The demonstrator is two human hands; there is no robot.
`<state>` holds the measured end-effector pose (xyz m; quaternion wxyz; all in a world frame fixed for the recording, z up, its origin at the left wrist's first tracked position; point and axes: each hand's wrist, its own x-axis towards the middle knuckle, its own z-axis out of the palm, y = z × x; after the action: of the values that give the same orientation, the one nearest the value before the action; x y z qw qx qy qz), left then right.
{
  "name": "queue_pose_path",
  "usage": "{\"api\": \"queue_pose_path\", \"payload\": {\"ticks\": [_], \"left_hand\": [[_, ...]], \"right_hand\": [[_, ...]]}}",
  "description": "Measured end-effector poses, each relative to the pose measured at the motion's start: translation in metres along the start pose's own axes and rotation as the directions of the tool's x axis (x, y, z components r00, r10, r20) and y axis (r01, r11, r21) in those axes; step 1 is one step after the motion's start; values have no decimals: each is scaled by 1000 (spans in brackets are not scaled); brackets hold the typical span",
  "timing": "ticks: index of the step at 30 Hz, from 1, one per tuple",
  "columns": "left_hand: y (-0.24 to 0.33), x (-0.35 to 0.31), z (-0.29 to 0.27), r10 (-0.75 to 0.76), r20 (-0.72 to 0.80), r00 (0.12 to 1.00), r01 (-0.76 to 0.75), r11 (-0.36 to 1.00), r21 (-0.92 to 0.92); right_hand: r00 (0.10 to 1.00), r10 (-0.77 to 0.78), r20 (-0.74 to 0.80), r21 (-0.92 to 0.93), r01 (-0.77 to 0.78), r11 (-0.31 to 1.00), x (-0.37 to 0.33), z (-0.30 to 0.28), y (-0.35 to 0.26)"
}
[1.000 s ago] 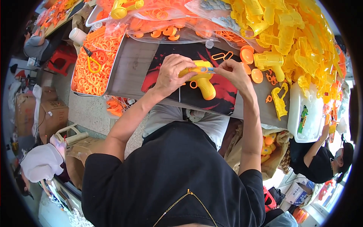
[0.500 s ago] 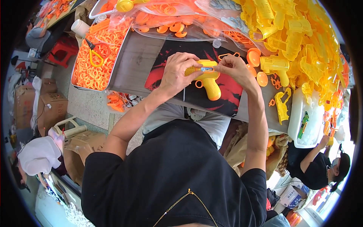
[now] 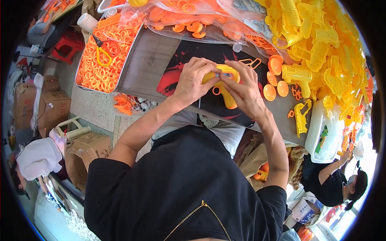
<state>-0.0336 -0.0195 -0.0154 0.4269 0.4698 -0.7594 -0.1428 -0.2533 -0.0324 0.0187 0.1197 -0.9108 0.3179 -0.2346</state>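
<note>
Over a black and red mat (image 3: 169, 78) I hold a yellow toy gun (image 3: 229, 99), its grip pointing toward me. My left hand (image 3: 194, 81) is closed around the perforated barrel end, thumb and fingers pinching it. My right hand (image 3: 246, 90) rests closed over the rear of the body, its thumb and fingers at a small bluish sticker (image 3: 227, 75) on the gun's side. An orange ring trigger (image 3: 216, 90) shows below the body. The fingers hide part of the sticker and the gun's middle.
At left stands a tray of orange rings (image 3: 100, 72) with scissors (image 3: 103, 56) on top. Orange discs (image 3: 269, 92) and another yellow toy gun (image 3: 297, 74) lie right of the mat. Yellow shells (image 3: 317, 44) pile up beyond, above a white bin (image 3: 317, 136). Co-workers sit at both sides.
My right hand has moved left and over the gun, its fingers now covering part of the sticker. My left hand keeps its hold. The whole view has shifted slightly.
</note>
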Motion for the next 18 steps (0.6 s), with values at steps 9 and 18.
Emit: {"api": "queue_pose_path", "payload": {"ticks": [9,18], "left_hand": [[-2,-3,4,7,-63,998,-9,1000,-23],[-5,-3,1,139,-41,989,-139,990,7]], "right_hand": [[777,505,377,676,-603,423,13,4,38],[787,532,312,591,-599,540,12,12,28]]}}
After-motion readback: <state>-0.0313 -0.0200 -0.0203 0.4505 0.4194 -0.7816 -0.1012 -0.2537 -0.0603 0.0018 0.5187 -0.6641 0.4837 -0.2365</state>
